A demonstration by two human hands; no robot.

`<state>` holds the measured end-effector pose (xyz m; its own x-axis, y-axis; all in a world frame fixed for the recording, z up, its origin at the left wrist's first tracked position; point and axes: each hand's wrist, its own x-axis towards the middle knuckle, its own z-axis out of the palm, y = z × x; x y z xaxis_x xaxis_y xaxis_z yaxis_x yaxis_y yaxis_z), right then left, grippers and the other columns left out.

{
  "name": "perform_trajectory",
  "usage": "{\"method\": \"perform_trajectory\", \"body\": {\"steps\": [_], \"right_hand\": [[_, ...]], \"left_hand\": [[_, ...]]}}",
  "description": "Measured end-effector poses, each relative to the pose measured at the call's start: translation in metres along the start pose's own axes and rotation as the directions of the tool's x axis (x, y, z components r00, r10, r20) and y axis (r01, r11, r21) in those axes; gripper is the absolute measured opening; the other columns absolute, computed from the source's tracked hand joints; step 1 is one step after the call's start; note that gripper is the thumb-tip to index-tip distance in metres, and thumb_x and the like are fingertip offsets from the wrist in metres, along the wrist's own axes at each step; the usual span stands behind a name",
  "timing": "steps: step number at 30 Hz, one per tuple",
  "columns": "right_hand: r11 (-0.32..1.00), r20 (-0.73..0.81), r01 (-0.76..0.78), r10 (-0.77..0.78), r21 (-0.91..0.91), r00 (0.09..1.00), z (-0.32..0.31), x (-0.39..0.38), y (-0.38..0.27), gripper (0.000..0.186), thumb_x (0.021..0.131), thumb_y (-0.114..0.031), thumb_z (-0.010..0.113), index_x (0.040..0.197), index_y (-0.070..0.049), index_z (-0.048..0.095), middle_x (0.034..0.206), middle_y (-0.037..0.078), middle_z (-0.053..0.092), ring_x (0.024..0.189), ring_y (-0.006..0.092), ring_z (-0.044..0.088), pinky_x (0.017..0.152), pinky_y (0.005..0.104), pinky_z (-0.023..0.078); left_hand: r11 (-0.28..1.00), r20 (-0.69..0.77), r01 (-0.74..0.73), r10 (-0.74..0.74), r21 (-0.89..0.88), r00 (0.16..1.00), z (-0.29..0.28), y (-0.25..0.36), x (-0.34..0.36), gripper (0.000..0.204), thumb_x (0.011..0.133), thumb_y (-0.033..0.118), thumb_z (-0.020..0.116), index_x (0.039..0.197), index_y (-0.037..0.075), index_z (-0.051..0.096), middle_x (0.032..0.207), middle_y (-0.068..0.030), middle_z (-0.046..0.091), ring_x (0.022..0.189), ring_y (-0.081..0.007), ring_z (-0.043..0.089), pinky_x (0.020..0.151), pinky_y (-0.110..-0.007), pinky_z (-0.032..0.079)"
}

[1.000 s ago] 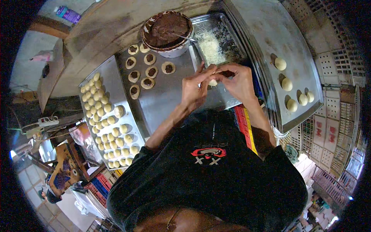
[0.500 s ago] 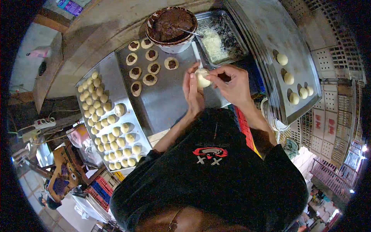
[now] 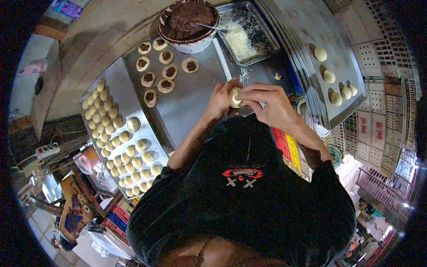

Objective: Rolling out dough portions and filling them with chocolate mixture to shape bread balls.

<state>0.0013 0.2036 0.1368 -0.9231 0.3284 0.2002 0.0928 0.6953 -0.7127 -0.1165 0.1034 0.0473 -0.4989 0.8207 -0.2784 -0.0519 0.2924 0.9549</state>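
Observation:
A pale piece of dough [image 3: 234,97] is held up between my two hands, near the front edge of the metal work surface [image 3: 191,120]. My left hand [image 3: 219,100] is closed around its left side. From the right, my right hand [image 3: 266,101] pinches the dough's edge with thumb and fingers. Whatever is inside the dough is hidden. Several flattened dough rounds topped with dark brown filling [image 3: 170,71] lie to the left. A white rolling-pin-like stick [image 3: 222,58] rests beyond my hands, beside a few loose shreds of grated cheese [image 3: 244,74].
At the back stands a bucket of dark brown filling [image 3: 189,22] with a spoon handle sticking out. Beside it is a metal tray [image 3: 270,43] with grated cheese. A tray [image 3: 151,127] of several dough balls lies left. Another tray [image 3: 307,26] with several larger balls is right.
The dough has turned in my hands, and my right fingers now cover more of its top. Both hands sit slightly nearer my body. The whole view has shifted a little.

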Motion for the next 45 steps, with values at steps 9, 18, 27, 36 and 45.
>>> {"method": "perform_trajectory", "body": {"steps": [9, 18, 27, 36, 45], "right_hand": [[0.998, 0.037, -0.042, 0.041, 0.037, 0.998, -0.035, 0.002, 0.013, 0.019, 0.069, 0.002, 0.075, 0.088, -0.004, 0.072, 0.093, 0.010, 0.069, 0.080, 0.0245, 0.068, 0.069, 0.0319, 0.054], [0.989, 0.048, 0.089, -0.096, 0.121, 0.994, -0.067, -0.006, 0.034, 0.017, 0.071, 0.004, 0.069, 0.086, -0.002, 0.070, 0.096, 0.011, 0.068, 0.081, 0.0281, 0.067, 0.070, 0.0365, 0.054], [0.873, -0.047, -0.329, 0.370, 0.360, 0.928, -0.109, -0.025, 0.096, 0.015, 0.078, 0.008, 0.062, 0.086, -0.001, 0.071, 0.082, 0.008, 0.072, 0.070, 0.0145, 0.068, 0.063, 0.0292, 0.054], [0.861, -0.121, -0.391, 0.448, 0.326, 0.886, -0.126, -0.038, 0.138, 0.050, 0.072, -0.018, 0.083, 0.114, -0.001, 0.061, 0.102, 0.008, 0.067, 0.088, 0.0121, 0.061, 0.078, 0.0280, 0.051], [0.861, -0.434, -0.389, 0.228, -0.329, 0.872, -0.192, 0.031, 0.259, 0.044, 0.073, -0.022, 0.078, 0.112, -0.006, 0.064, 0.097, 0.016, 0.070, 0.082, 0.0282, 0.068, 0.075, 0.0375, 0.054]], "left_hand": [[0.694, 0.092, 0.131, -0.093, -0.708, 0.991, 0.023, 0.005, 0.014, 0.052, 0.093, 0.052, 0.047, 0.094, 0.001, 0.059, 0.083, -0.0101, 0.064, 0.061, -0.0178, 0.060, 0.047, -0.028, 0.047], [0.937, 0.029, -0.133, 0.150, -0.324, 0.988, 0.048, 0.037, 0.020, 0.044, 0.097, 0.038, 0.046, 0.104, -0.004, 0.058, 0.083, -0.0111, 0.065, 0.081, -0.0170, 0.062, 0.075, -0.029, 0.050], [0.770, 0.634, 0.407, -0.004, -0.491, 0.774, 0.084, 0.068, 0.054, 0.068, 0.098, 0.058, 0.017, 0.122, 0.005, 0.051, 0.095, -0.0224, 0.067, 0.057, -0.0223, 0.064, 0.043, -0.026, 0.048], [0.831, 0.518, 0.238, 0.068, -0.502, 0.853, 0.135, 0.087, 0.063, 0.064, 0.097, 0.052, 0.040, 0.144, 0.010, 0.027, 0.088, -0.0111, 0.064, 0.051, -0.0138, 0.056, 0.039, -0.025, 0.042], [0.992, -0.189, -0.070, 0.049, -0.104, 0.981, 0.059, -0.018, 0.060, 0.064, 0.092, 0.026, 0.061, 0.146, 0.009, 0.029, 0.086, -0.0100, 0.064, 0.056, -0.0122, 0.054, 0.048, -0.026, 0.043]]}}
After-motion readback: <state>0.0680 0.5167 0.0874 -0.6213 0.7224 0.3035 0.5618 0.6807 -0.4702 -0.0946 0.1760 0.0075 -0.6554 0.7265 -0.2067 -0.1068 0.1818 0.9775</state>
